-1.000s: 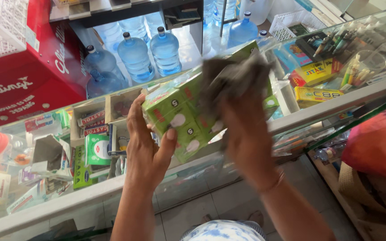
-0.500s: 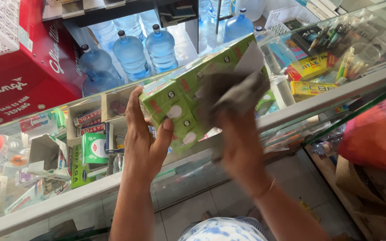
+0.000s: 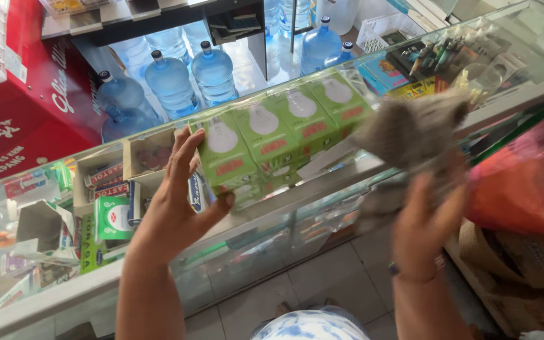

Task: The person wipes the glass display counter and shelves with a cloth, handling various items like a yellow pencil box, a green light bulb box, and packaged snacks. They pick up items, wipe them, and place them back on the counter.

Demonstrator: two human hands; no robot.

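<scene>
Left hand (image 3: 181,192) grips the 9 o'clock end of a row of green bulb boxes (image 3: 278,135) held above the glass worktop (image 3: 51,296). Right hand (image 3: 420,220), at 3 o'clock, clutches a grey cloth (image 3: 410,129) touching the row's far end. Water bottles (image 3: 171,79) stand at 12 o'clock.

Green bulb-box row (image 3: 284,135) – tilted; blurred, perhaps grey cloth (image 3: 410,129)

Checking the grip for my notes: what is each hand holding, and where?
Left hand grips the row of green cardboard bulb boxes at its left end; right hand clutches a grey cloth from beneath.
</scene>
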